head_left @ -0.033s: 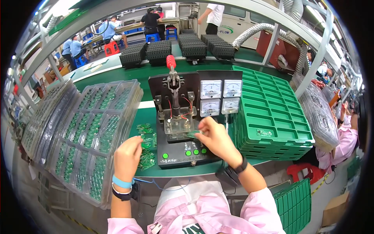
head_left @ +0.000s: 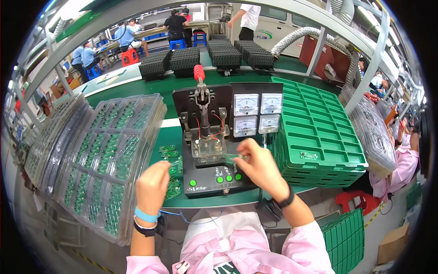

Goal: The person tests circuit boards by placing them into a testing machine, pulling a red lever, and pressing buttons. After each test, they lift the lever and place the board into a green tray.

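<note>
My right hand [head_left: 261,165] pinches a small green circuit board [head_left: 232,158] at the front right of the test fixture. This fixture [head_left: 209,148] has a clear block, red wires and a red-handled toggle clamp [head_left: 199,73], its handle upright. My left hand [head_left: 153,183] is closed at the fingertips on the edge of another small circuit board [head_left: 175,163]. Beneath those fingers lie several loose circuit boards [head_left: 173,188] on the green bench, left of the fixture's black base with its green buttons [head_left: 220,180].
Clear trays of circuit boards [head_left: 157,102] stand at the left. Four dial meters [head_left: 246,105] rise behind the base. Stacked green trays [head_left: 321,157] are at the right, one board [head_left: 309,155] in the top one. Black racks [head_left: 185,60] line the back; people sit beyond.
My right hand has shifted slightly right, and the circuit board in it shows more clearly. My left hand has moved slightly, and a circuit board now shows at its fingertips.
</note>
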The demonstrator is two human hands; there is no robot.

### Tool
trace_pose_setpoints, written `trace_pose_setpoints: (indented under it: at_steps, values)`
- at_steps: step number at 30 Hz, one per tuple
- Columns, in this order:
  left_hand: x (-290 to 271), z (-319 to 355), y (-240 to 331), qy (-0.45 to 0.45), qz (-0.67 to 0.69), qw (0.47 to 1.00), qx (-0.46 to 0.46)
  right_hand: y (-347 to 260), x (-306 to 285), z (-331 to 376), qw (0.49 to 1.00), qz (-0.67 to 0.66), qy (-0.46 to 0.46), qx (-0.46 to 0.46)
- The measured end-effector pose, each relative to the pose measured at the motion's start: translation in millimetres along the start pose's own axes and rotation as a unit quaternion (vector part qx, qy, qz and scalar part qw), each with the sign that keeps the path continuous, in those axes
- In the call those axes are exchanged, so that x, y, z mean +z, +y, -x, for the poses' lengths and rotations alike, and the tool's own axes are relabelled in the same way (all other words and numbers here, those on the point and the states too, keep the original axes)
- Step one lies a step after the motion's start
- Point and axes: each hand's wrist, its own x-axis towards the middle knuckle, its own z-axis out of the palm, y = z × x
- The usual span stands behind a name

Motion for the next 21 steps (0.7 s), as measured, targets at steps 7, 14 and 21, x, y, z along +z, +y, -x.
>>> trace_pose_setpoints:
  at_steps: [7,14,21]
  values:
    - [52.3,-10.0,20.3,-0.01,0.013,0.99,0.143,5.7,-117.6,28.6,0.958,0.159,0.238,-0.007]
    - [70.3,-19.1,10.6,-0.085,-0.009,0.98,0.177,52.7,-126.4,13.1,0.939,0.297,0.172,0.029]
    - [57.5,-10.8,13.9,-0.177,0.027,0.98,0.085,5.5,-89.3,2.1,0.936,0.327,0.12,-0.052]
